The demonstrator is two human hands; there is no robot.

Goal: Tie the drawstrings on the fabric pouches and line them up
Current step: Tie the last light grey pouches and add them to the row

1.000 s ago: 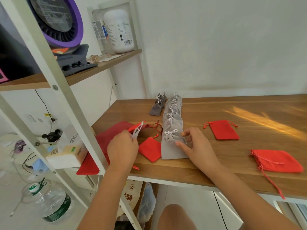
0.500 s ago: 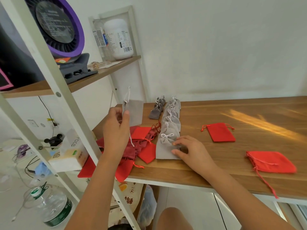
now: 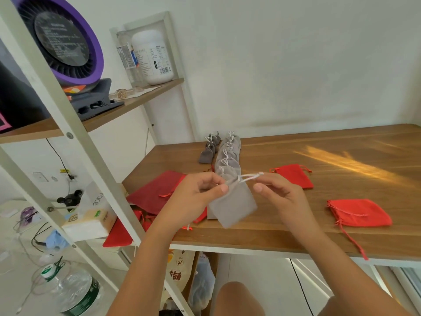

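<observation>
The person is now holding the grey pouch point(image 3: 234, 204) with both hands, in the air above the near edge of the table point(image 3: 319, 236). Half a second ago the left hand point(image 3: 196, 197) was holding this pouch up alone, farther left and above the dark red pile point(image 3: 157, 192). It is now pinching the pouch's gathered neck between thumb and fingertips, with the pouch hanging tilted below.

The right hand point(image 3: 280, 197) was lying flat on the nearest pouch of the grey row point(image 3: 227, 156). It is now lifted off the row and is pinching the white drawstring point(image 3: 249, 177), which is stretching from the pouch's neck out to the right. Its fingers are curling around the cord's end.

The grey row is running away from the person toward the far wall, partly hidden behind the held pouch. A few small dark grey pouches point(image 3: 208, 151) are lying just left of its far end.

Two red pouches are lying apart on the right as before, a far red pouch point(image 3: 293, 176) and a near red pouch point(image 3: 357, 212) with its cord trailing over the table's edge.
</observation>
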